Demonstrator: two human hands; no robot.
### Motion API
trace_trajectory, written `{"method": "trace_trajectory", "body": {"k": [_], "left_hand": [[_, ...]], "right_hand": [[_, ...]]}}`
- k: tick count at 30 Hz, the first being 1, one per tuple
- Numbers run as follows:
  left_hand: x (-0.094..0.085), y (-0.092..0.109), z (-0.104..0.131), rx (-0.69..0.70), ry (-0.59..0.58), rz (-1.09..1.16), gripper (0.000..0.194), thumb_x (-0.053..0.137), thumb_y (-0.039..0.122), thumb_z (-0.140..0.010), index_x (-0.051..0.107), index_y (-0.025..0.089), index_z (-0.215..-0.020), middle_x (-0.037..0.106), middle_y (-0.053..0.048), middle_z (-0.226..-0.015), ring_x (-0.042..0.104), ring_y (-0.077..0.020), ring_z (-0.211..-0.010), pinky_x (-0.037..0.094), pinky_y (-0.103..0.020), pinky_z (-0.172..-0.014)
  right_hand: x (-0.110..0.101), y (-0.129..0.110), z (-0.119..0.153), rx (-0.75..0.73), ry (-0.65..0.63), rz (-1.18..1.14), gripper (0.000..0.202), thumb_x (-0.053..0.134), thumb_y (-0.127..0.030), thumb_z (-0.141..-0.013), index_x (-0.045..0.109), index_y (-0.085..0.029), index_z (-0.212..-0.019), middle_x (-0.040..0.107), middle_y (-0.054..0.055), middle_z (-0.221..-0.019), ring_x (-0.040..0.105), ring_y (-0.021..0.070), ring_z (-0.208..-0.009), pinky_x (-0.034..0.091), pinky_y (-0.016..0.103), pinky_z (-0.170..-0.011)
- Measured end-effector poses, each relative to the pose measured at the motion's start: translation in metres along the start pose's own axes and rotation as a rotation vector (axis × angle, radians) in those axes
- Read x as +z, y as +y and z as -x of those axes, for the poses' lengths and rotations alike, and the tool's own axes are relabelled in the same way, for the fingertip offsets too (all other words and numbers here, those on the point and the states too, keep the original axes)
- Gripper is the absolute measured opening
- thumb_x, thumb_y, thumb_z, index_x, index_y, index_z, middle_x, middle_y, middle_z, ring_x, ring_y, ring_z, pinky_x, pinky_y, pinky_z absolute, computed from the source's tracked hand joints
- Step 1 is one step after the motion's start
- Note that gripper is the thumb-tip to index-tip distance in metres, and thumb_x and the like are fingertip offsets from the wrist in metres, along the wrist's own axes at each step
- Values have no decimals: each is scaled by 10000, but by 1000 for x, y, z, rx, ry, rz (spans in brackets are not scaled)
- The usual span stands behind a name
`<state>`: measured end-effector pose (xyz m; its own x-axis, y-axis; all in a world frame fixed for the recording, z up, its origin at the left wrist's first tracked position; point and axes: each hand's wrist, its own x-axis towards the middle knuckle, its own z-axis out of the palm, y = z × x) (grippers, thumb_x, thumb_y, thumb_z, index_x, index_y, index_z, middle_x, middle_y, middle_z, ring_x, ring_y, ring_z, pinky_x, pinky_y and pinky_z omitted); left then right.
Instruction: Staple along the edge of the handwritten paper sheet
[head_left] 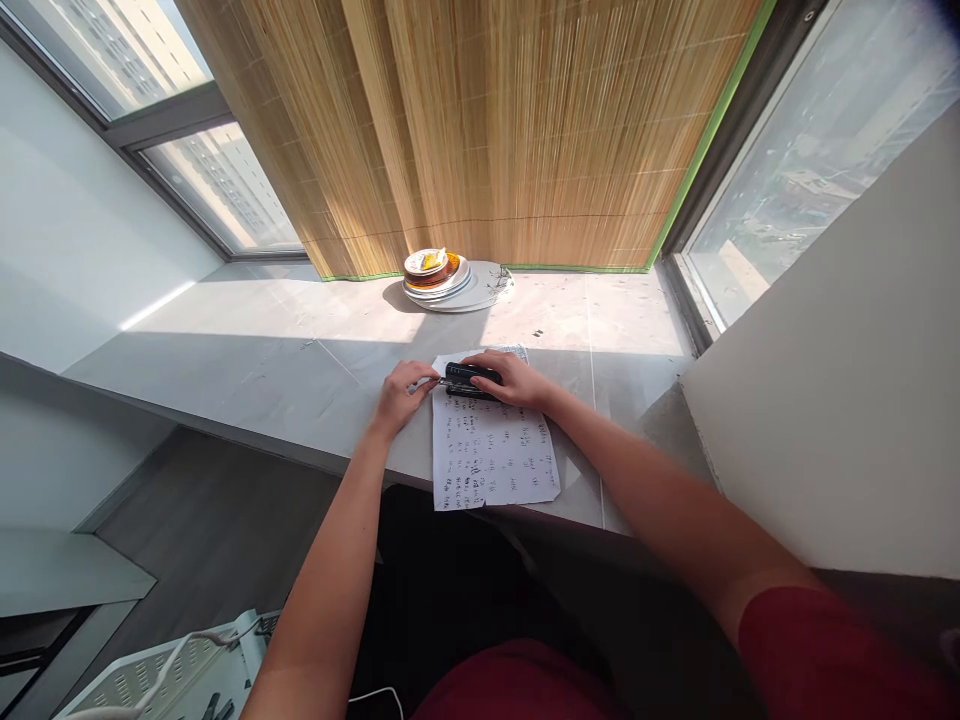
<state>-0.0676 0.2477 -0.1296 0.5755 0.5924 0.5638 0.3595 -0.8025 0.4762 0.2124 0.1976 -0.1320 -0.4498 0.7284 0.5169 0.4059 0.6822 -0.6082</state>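
Observation:
A black stapler (471, 380) lies on its side over the upper part of a handwritten sheet of paper (499, 460). My right hand (510, 378) is wrapped around the stapler's right end. At its left end, my left hand (405, 392) pinches with thumb and fingertips at a small metal part of the stapler. Exactly what sits between those left fingertips is too small to make out. The paper rests on the grey sill, its lower edge reaching past the front edge.
Behind the paper, a stack of plates (439, 278) stands on the stone sill (262, 370) before a bamboo blind (487, 130). Windows flank the blind. A wall (840, 400) rises at the right. On the floor at lower left is a white plastic basket (187, 670) with a cable.

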Motion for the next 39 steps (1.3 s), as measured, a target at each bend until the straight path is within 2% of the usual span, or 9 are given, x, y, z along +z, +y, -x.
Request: {"method": "trace_trajectory", "body": {"k": [10, 16, 19, 22, 27, 31, 34, 37, 39], "left_hand": [[1, -2, -1, 5, -6, -2, 133, 676, 297, -1051, 788, 227, -1036, 764, -68, -1081, 657, -256, -1019, 540, -412, -920], [0, -7, 6, -119, 21, -36, 146, 704, 322, -1013, 823, 236, -1016, 774, -71, -1091, 682, -252, -995, 506, -323, -635], [-2, -9, 8, -131, 22, 14, 149, 693, 318, -1028, 824, 245, -1021, 780, -51, -954, 688, -238, -878, 535, -356, -713], [-3, -5, 7, -22, 24, 3, 154, 687, 307, -1048, 820, 257, -986, 739, -66, -985, 644, -257, -933, 542, -405, -821], [0, 14, 3, 89, -16, 28, 51, 719, 293, -1038, 726, 250, -1010, 636, -72, -1098, 590, -254, -984, 523, -414, -892], [7, 24, -3, 91, -19, 118, 155, 701, 272, -1040, 549, 242, -1041, 606, -76, -1143, 603, -254, -1034, 529, -404, -918], [9, 25, -5, 99, -37, 136, 188, 697, 294, -1047, 523, 240, -1003, 604, -83, -1159, 607, -257, -1048, 538, -398, -923], [10, 27, -7, 83, 2, 110, 230, 760, 322, -1018, 550, 236, -1051, 622, -96, -1203, 617, -278, -1112, 540, -419, -970], [12, 34, -9, 60, 21, 15, 205, 767, 274, -1010, 582, 229, -1086, 643, -109, -1255, 608, -311, -1198, 509, -470, -1048]], "right_hand": [[0, 0, 0, 13, 1, 10, 398, 520, -412, -1060, 666, -205, -1367, 751, 133, -1240, 692, 282, -1108, 542, 456, -974], [0, 0, 1, 52, -4, 8, 412, 670, -400, -980, 684, -221, -1351, 773, 109, -1221, 713, 270, -1075, 558, 431, -948], [-2, 2, 2, 90, 46, -15, 390, 700, -322, -935, 721, -224, -1311, 788, 92, -1215, 730, 265, -1080, 557, 429, -973], [-5, 5, 3, 104, 116, -71, 342, 702, -304, -919, 770, -215, -1242, 802, 86, -1155, 738, 261, -1046, 561, 422, -961], [-8, 2, 3, -4, 37, -144, 344, 719, -408, -925, 800, -219, -1200, 803, 72, -1039, 717, 235, -943, 564, 402, -888], [-5, -6, 1, -49, 18, -184, 398, 710, -503, -946, 799, -218, -1208, 804, 83, -1026, 705, 246, -946, 562, 423, -889], [-7, -16, 1, -38, 42, -178, 417, 698, -534, -957, 796, -215, -1207, 800, 97, -1030, 705, 256, -953, 569, 438, -888], [-24, -31, 2, 36, 44, -142, 390, 736, -502, -932, 798, -216, -1190, 796, 88, -1027, 720, 251, -949, 581, 427, -883], [-46, -42, 4, 157, 117, -100, 364, 758, -447, -911, 797, -216, -1189, 796, 78, -1069, 734, 251, -971, 591, 415, -881]]}}
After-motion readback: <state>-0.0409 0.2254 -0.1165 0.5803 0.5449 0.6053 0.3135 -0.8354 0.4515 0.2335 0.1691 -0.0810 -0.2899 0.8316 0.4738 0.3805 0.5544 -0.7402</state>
